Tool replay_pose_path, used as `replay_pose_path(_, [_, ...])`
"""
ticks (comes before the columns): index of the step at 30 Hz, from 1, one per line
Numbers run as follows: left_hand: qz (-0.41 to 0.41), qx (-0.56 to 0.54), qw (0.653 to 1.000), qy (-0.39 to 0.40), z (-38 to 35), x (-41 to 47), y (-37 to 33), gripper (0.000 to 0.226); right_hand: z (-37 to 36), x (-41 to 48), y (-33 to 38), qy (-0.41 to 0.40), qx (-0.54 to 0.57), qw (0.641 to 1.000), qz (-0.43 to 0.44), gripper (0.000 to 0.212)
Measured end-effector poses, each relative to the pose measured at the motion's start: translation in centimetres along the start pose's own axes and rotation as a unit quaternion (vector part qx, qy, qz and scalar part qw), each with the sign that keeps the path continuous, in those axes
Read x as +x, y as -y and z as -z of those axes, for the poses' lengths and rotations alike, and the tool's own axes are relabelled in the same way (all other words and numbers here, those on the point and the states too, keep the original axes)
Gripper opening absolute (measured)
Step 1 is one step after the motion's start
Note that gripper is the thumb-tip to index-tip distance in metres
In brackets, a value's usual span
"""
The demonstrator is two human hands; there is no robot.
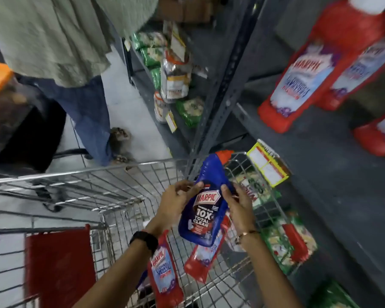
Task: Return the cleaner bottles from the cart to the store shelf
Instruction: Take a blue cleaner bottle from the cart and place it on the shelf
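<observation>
A blue Harpic cleaner bottle (206, 205) with a red cap is held above the wire cart (111, 174). My left hand (176, 202) grips its left side and my right hand (239, 204) grips its right side. Two red Harpic bottles lie in the cart below, one (163, 270) under my left forearm, the other (201, 258) under the blue bottle. On the grey store shelf (316, 165) at the right stand more red Harpic bottles (302, 78).
Another person in a pale top and jeans (85, 103) stands just beyond the cart's front. Food packets (176, 72) fill the far shelves. Green packets (282, 238) sit low at the right beside the cart. A yellow price tag (268, 163) hangs from the shelf edge.
</observation>
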State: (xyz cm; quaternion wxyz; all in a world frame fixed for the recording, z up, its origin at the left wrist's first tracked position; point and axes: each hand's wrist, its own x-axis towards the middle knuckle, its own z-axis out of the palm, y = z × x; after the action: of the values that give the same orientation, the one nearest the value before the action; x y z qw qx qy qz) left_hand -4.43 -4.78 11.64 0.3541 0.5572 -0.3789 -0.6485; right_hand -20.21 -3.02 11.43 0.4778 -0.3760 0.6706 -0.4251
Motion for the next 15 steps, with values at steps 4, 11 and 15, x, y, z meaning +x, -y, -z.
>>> replay_pose_path(4, [-0.057,-0.043,0.997,-0.003,-0.5,-3.4,-6.9,0.034,1.0,-2.4,8.0,-0.007,0.04,0.996,0.077,0.01])
replay_pose_path(11, [-0.181,-0.108,0.975,-0.074,-0.3,-7.5,-12.6,0.048,1.2,-6.6,16.4,0.015,0.158,0.98,0.121,0.035])
replay_pose_path(15, [-0.217,-0.14,0.963,-0.083,-0.3,-9.9,-14.1,0.049,1.3,-8.5,18.6,0.032,0.175,0.974,0.137,0.03])
